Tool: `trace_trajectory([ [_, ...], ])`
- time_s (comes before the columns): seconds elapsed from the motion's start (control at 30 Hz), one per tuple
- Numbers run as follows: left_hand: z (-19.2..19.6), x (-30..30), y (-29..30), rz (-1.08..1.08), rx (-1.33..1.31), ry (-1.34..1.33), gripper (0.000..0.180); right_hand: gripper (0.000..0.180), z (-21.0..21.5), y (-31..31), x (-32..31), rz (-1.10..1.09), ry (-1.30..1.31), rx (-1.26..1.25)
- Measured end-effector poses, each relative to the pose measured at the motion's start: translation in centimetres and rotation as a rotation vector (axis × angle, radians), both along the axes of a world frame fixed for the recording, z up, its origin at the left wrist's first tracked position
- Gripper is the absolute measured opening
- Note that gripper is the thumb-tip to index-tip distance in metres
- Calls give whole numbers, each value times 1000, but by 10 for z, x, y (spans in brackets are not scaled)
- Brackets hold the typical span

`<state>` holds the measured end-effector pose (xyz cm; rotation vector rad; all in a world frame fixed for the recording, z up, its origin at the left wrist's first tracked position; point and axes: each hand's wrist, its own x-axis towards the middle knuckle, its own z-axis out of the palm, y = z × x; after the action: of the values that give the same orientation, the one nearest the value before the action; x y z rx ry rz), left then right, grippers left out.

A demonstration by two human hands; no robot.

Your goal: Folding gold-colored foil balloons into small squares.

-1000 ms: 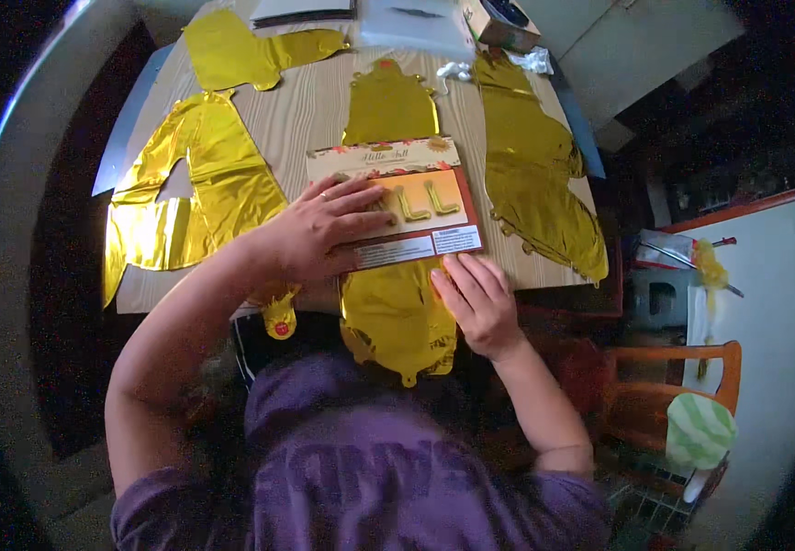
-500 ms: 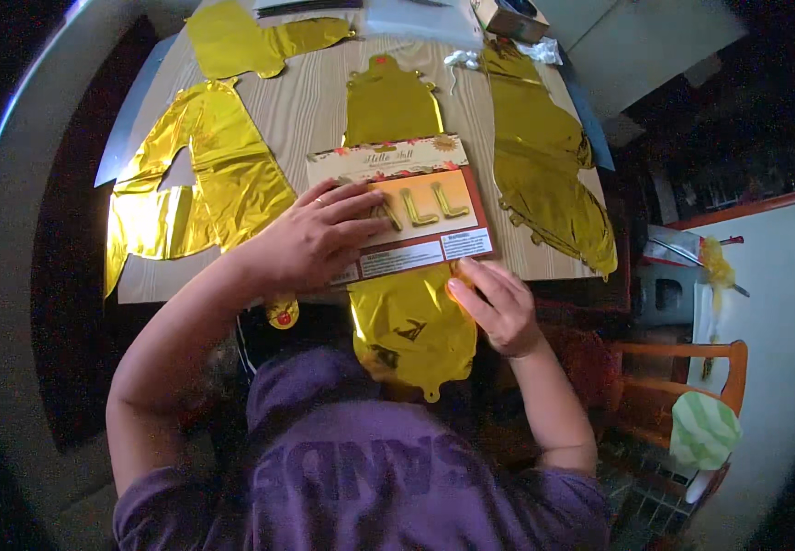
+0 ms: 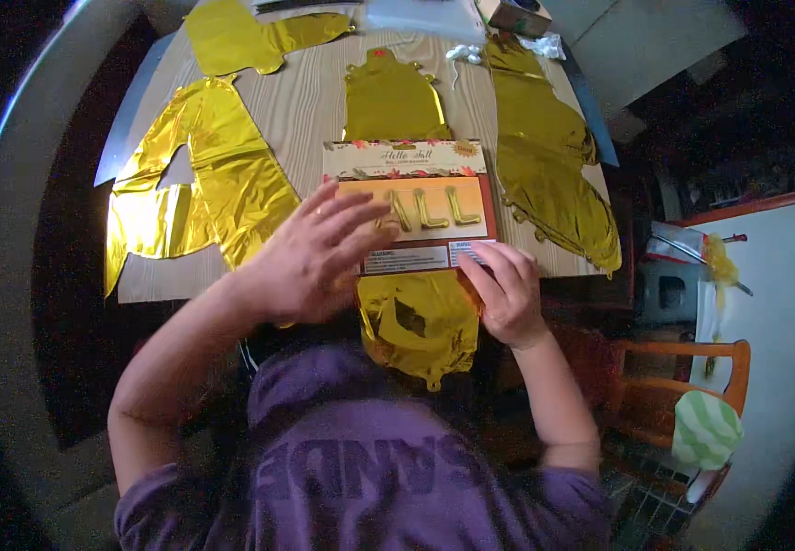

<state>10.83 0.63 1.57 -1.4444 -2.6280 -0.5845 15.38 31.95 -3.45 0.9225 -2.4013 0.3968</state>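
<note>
A flat printed package [image 3: 434, 197] with pictures of gold balloon letters lies across a gold foil balloon [image 3: 393, 106]. The balloon's lower part [image 3: 434, 340] hangs past the table's front edge. My left hand [image 3: 310, 253] is over the package's left side, fingers apart and a little blurred, holding nothing. With bent fingers close together, my right hand [image 3: 510, 298] grips the package's lower right corner; its thumb is mostly hidden. To the left of the package, a gold letter-A foil balloon [image 3: 209, 138] is spread flat, its lower right part behind my left forearm.
Another flat gold balloon [image 3: 540, 119] covers the table's right side, and one [image 3: 232, 41] lies at the far left. White string [image 3: 464, 55], clear plastic [image 3: 425, 18] and an open box [image 3: 515, 14] sit at the back. A wooden chair [image 3: 682, 354] stands at the right.
The package has shifted slightly right and turned straighter. My left hand has lifted and spread from its flat hold on it. My right fingers have moved up onto its lower right corner.
</note>
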Motion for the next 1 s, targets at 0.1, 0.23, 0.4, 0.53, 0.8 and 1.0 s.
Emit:
trace_trajectory([
  [0.1,-6,30,5,65,-11,-4,62,31,2,-1,-4,42,-70,-5],
  [0.23,-32,38,11,132,71,84,53,29,4,0,-5,62,-92,-18],
  [0.4,-39,36,7,151,228,42,36,24,9,4,-18,90,-297,-199],
  [0.53,-38,39,10,322,376,-175,26,36,17,-17,-30,-187,-460,-294],
  [0.8,-33,38,7,339,78,156,36,24,10,-30,-10,-253,-1,-25],
  [1.0,-35,43,4,263,121,11,43,26,10,-62,28,-46,21,92],
])
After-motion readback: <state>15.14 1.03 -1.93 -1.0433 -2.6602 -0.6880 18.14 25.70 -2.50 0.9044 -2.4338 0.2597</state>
